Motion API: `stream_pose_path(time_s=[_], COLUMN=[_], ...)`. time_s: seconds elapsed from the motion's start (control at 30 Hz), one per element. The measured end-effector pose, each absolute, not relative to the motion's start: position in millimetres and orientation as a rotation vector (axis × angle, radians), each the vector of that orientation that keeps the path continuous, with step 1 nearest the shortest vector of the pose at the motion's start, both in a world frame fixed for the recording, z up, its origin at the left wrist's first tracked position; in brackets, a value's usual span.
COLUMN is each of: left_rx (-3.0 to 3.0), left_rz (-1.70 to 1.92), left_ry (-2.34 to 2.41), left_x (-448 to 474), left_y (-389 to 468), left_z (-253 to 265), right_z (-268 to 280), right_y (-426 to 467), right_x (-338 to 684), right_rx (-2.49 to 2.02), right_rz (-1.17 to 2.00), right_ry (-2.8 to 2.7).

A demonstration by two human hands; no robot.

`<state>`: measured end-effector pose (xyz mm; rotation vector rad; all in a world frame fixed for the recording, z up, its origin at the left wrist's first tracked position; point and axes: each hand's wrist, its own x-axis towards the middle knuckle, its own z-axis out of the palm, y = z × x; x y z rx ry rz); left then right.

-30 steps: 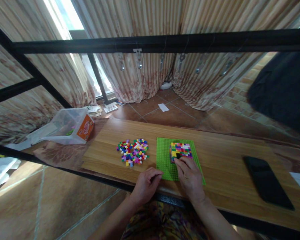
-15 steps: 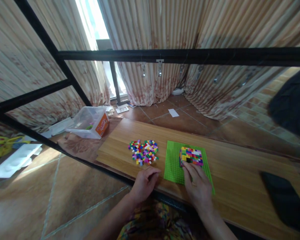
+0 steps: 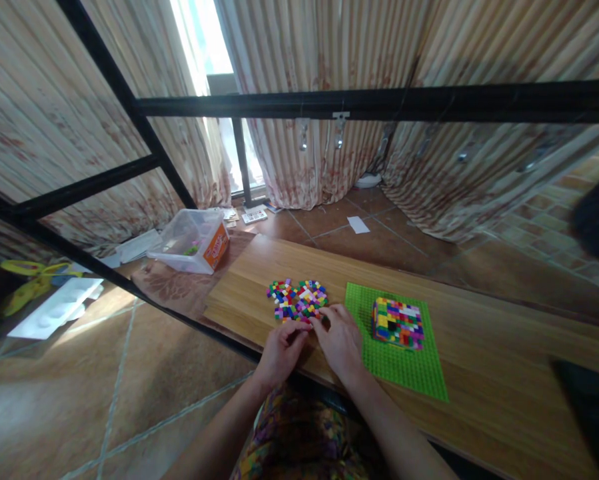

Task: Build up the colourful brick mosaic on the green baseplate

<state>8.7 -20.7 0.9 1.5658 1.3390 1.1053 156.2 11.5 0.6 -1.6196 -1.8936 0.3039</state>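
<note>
My left hand is closed in a pinch at the near edge of a loose pile of small toy building bricks. A tiny pink-red brick shows at its fingertips. My right hand comes in from the right, its curled thumb and fingers almost meeting the left fingertips; what lies between them is too small to make out. To the right, a block of many-coloured bricks sits on a green studded baseplate. One dark opening shows in its top, left of the middle.
The wooden tabletop carries the bricks and baseplate, with a dark flat object at the right. A clear plastic box with an orange label stands beyond the left end. A black metal bar crosses before the curtains.
My right hand has left the brick block and moved left to meet my left hand beside the loose pile. The block's near side is now uncovered. The view has shifted slightly.
</note>
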Motion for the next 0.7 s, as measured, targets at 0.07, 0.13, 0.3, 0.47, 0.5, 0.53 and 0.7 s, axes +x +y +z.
stream_pose_path(time_s=[0.07,0.13,0.3,0.47,0.5,0.53,0.7], left_rx=[1.561,1.551,1.398,1.048,0.951,0.84,0.487], left_rz=[1.1,1.1,1.132,1.136,1.102,1.065,0.882], left_ry=[1.341,1.353,1.34,1.175,1.116,1.054,0.907], left_x=[8.1,7.8,9.8,26.9,32.1,37.2,52.0], left_y=[-20.8,-20.5,-19.8,-32.8,-37.6,-42.6,-56.7], left_z=[-0.6,-1.1,7.0,22.4,24.4,26.0,31.2], right_z=[-0.9,-0.4,12.0,23.1,23.1,22.7,19.3], right_y=[15.1,15.5,0.7,-33.2,-39.8,-45.9,-65.5], right_x=[153.2,152.7,156.7,160.9,162.6,164.7,181.7], right_rx=[-1.637,-1.633,-1.433,-1.257,-1.258,-1.27,-1.369], right_rz=[0.309,0.337,0.57,0.835,0.843,0.836,0.749], right_ry=[-1.874,-1.841,-1.719,-1.528,-1.494,-1.466,-1.488])
